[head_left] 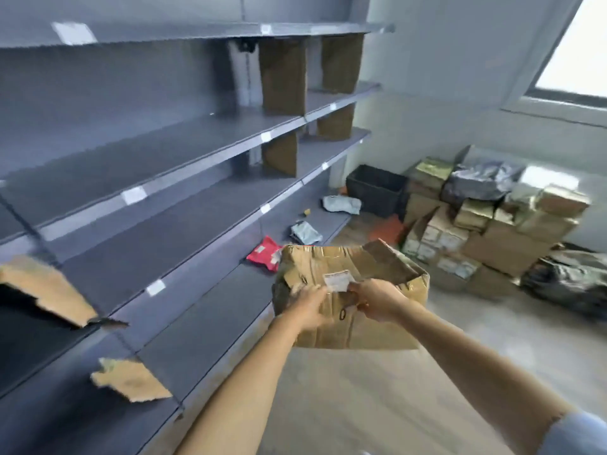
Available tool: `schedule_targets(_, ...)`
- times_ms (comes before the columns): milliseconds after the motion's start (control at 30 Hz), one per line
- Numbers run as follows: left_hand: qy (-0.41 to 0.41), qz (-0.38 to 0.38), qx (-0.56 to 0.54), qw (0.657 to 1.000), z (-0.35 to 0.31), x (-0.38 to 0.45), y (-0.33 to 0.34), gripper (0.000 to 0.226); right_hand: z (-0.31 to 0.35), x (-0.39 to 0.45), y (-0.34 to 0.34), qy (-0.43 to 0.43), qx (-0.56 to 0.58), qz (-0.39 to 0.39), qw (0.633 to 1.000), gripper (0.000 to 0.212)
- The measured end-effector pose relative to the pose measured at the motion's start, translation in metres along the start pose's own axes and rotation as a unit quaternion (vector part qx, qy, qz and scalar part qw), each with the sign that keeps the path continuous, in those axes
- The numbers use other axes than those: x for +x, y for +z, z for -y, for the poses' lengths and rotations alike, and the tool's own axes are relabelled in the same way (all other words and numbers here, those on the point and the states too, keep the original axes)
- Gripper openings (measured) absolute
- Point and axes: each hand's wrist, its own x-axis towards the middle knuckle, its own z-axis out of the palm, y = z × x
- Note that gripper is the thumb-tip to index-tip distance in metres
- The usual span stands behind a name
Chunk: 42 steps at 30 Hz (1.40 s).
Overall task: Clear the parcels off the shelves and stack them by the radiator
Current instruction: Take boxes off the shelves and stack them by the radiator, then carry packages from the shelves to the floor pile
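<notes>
I hold a battered brown cardboard box (364, 326) with open flaps in front of me, beside the grey shelves (184, 205). My left hand (310, 307) grips its near wall on the left. My right hand (377, 300) grips the same wall to the right, near a white label. On the bottom shelf lie a red mailer (262, 252) and two pale bag parcels (305, 233) (341, 204). Brown cardboard pieces (282, 77) stand upright on the upper shelves. A pile of boxes and bags (486, 224) sits against the far wall under the window.
A black crate (377, 188) stands on the floor in the corner. Torn cardboard scraps (49, 290) (131, 379) stick out from the near shelf ends. An orange item (389, 229) lies on the floor by the pile. Dark wrapped bundles (568, 284) lie at the right.
</notes>
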Motion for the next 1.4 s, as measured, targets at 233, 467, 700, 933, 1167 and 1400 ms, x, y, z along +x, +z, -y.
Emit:
schedule_targets(233,0.130,0.004,-0.001,0.992,-0.193,0.191,-0.001,0.051,-0.237,-0.048,-0.046,0.144,-0.041,-0.050,0.987,0.039)
schedule_targets(467,0.148,-0.062,0.048,0.986,-0.232,0.341,-0.016,0.040,-0.360,0.029,-0.060,0.183,-0.033,-0.074,0.980,0.040)
schedule_targets(700,0.151,-0.092,0.036,0.984,-0.243,0.531,-0.036,0.031,-0.494,0.159,-0.084,0.195,-0.039,-0.101,0.975,0.037)
schedule_targets(933,0.198,-0.084,0.005,0.977,-0.319,0.707,-0.060,0.028,-0.657,0.231,-0.125,0.249,-0.034,-0.103,0.962,0.037)
schedule_targets(1167,0.243,-0.065,0.044,0.967,-0.378,0.854,-0.038,0.031,-0.804,0.291,-0.096,0.276,-0.046,-0.041,0.959,0.036)
schedule_targets(1400,0.210,-0.046,0.061,0.975,-0.413,1.031,-0.030,0.037,-0.970,0.394,-0.089,0.237,-0.037,-0.036,0.970,0.037)
